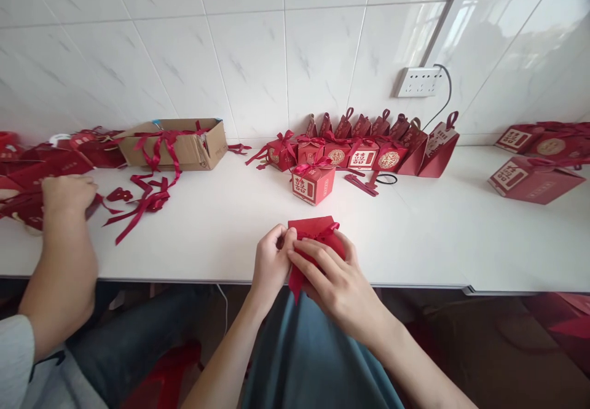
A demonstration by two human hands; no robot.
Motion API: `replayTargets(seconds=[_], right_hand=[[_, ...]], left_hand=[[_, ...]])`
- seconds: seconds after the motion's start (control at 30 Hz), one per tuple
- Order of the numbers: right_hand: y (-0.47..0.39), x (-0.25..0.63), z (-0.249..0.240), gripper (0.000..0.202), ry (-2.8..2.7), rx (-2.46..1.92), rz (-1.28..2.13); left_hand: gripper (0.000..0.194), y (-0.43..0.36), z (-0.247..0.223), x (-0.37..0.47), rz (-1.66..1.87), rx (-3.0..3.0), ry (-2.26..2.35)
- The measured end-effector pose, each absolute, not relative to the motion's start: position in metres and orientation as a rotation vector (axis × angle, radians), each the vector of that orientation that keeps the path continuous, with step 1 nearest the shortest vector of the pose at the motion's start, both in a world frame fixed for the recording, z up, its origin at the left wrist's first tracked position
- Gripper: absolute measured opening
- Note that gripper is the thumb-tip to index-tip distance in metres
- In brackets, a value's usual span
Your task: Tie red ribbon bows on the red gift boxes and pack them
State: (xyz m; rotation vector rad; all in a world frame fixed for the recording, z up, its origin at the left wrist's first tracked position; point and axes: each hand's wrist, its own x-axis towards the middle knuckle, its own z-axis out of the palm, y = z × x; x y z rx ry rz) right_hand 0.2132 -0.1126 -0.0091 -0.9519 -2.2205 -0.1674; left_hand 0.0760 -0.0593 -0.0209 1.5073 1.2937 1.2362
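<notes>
A small red gift box (310, 223) with a red satin ribbon (295, 281) around it sits at the table's front edge, between my hands. My left hand (271, 264) is closed at the box's left side, thumb and fingers pinching the ribbon. Across the front of the box lies my right hand (338, 283), its fingers curved round the box and their tips meeting my left thumb. Those fingers cover most of the box front. One ribbon end hangs below the table edge. Just beyond stands a finished-looking red box (313, 185) with a bow on top.
Behind stand a row of red boxes (362, 154) and several handled ones (437, 151). More boxes (537, 179) are at right. Left are a cardboard carton (203, 151), loose ribbons (150, 203) and a co-worker's hand (69, 194) over red packaging. A socket strip (417, 82) is on the wall.
</notes>
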Motion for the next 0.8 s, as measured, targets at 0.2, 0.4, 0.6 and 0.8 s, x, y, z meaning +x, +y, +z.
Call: replayTargets(seconds=[0.2,0.4,0.6,0.8], right_hand=[[-0.115,0.216,-0.032,0.024,-1.95,-0.781,-0.27],[-0.122,0.216,-0.042,0.021,-1.91,-0.777,-0.334],[-0.138,0.224,-0.032,0.009,-2.028,-0.657,-0.245],[-0.122,0.273,-0.025,0.035,-1.744,-0.73,0.151]], left_hand=[[0.035,-0.059,-0.022,0.082,1.313,1.553,1.373],[0.036,-0.058,-0.021,0.083,1.29,1.568,1.359],[0.037,-0.055,-0.016,0.077,1.196,1.588,1.314],[0.034,-0.054,-0.005,0.072,1.133,1.622,1.342]])
